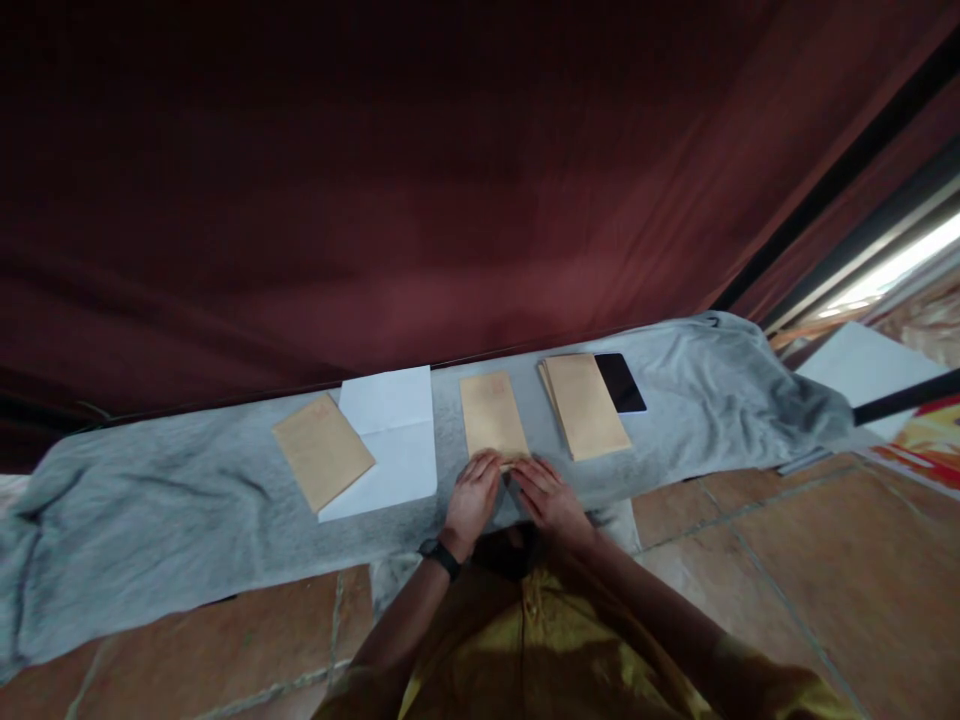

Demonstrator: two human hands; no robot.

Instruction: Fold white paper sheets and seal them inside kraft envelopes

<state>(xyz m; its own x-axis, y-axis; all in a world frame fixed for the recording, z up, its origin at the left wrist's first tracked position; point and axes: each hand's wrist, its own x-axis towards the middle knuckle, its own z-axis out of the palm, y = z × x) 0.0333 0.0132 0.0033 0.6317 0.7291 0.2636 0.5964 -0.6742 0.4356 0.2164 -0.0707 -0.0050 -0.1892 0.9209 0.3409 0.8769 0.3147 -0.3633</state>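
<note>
A brown paper envelope (495,412) lies lengthwise on the grey cloth in front of me, with a faint reddish print at its far end. At its near edge, my left hand (475,492) has its fingers bent together on the left corner. My right hand (550,497) presses its fingers on the right part of the same edge, and the fingertips of both hands almost meet there. The near edge seems folded under the fingers, which partly hide it. To the right is a stack of brown envelopes (589,405), apart from my hands.
A dark-screened phone or tablet (621,382) is partly under the stack. On the left, another brown envelope (322,452) overlaps creased white paper (401,435). The grey cloth (217,500) covers a long, narrow surface against a dark red curtain (450,220). Floor tiles (750,560) show in front.
</note>
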